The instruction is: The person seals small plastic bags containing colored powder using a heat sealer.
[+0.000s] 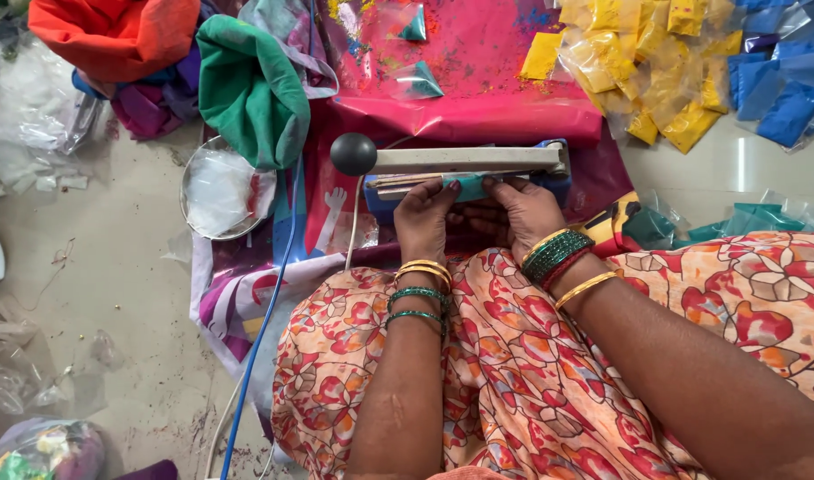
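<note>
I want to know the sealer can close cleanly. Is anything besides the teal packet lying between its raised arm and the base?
Only fingers. The left hand and right hand hold the teal packet on the base of the sealer, under the raised arm. Their fingertips rest at the base's near edge; nothing else shows in the gap.

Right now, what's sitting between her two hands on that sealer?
In the head view, a small teal packet lies on the sealer, pinched between left hand and right hand.

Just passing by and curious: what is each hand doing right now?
Left hand: fingers closed on the teal packet at the sealing machine.
Right hand: pinching the same teal packet.
</note>
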